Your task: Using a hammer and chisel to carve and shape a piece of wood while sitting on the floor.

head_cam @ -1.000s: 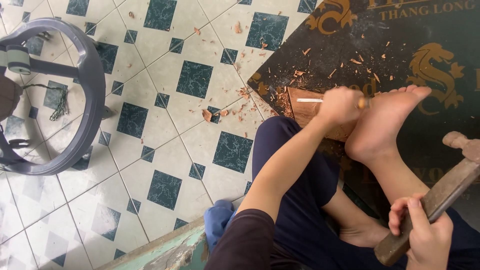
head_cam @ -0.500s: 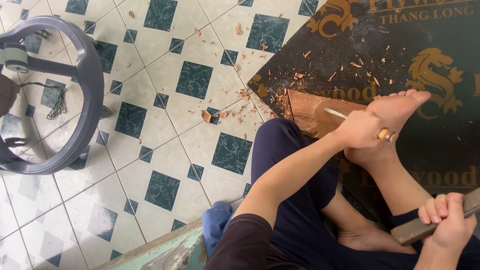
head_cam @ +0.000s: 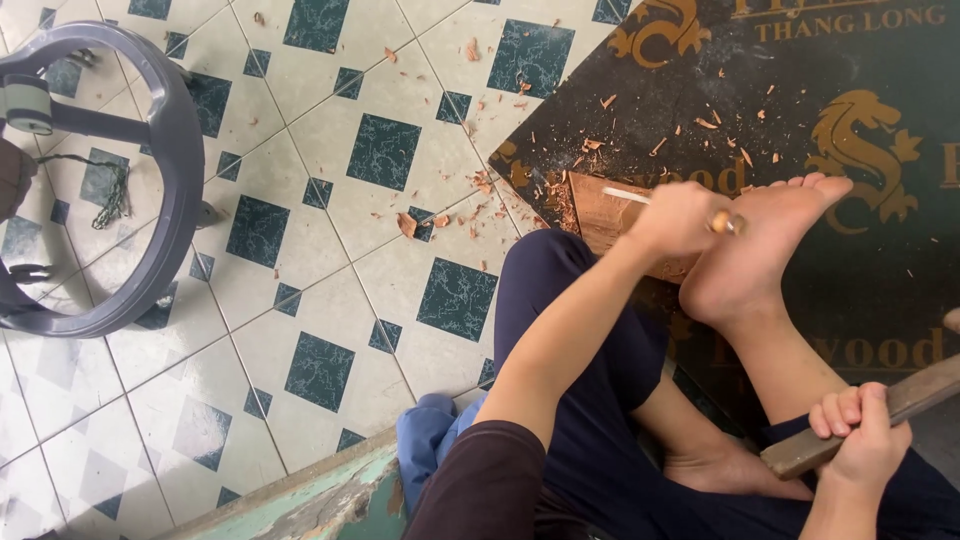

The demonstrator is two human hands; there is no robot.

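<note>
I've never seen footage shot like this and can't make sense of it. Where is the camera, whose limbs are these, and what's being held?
The camera sits on the person's head, looking down at their own body. They sit on a tiled floor, partly on a dark printed mat strewn with wood chips. The left hand grips a thin chisel against a wooden block, which a bare foot pins down. The right hand holds a flat wooden bar, likely used as a mallet. A grey plastic stool stands on the left of the picture.

Person: dark maroon sleeve [head_cam: 490, 485] pushed above elbow, navy trousers [head_cam: 590, 400], bare feet [head_cam: 755, 250], bare hands [head_cam: 675, 215], no gloves.
</note>
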